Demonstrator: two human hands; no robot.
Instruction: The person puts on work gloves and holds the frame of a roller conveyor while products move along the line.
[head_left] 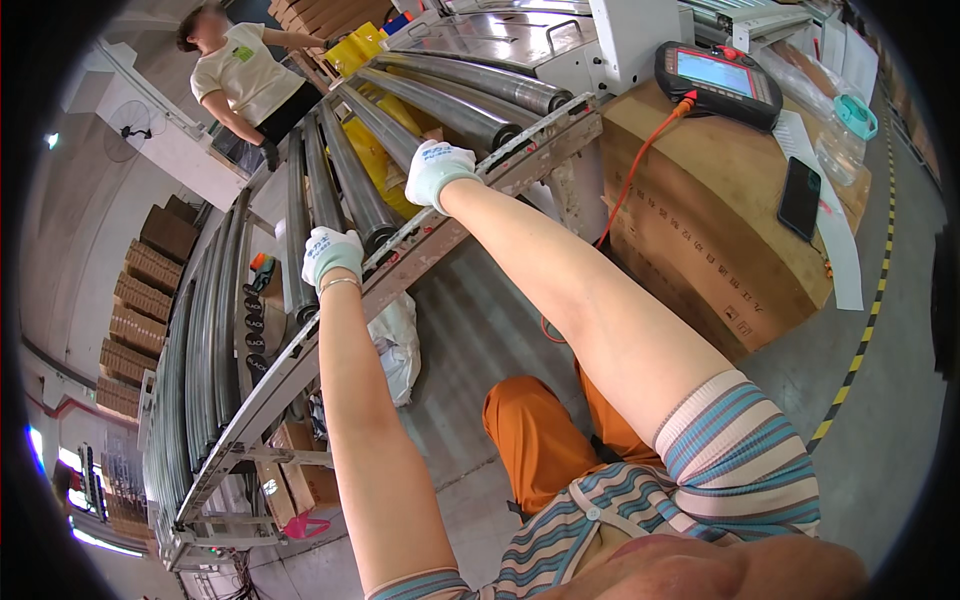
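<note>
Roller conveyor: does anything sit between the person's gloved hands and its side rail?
Nothing visible does. The left hand and the right hand already rest on the side rail of the roller conveyor, with no object between the gloves and the metal.

A steel roller conveyor (300, 345) runs across the room. Both gloved hands, left hand (332, 255) and right hand (437, 170), rest on its side rail.

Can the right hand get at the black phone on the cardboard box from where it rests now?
Probably yes. The right hand rests on the roller conveyor's rail; the black phone lies bare on the cardboard box to its right, with only an orange cable between.
</note>
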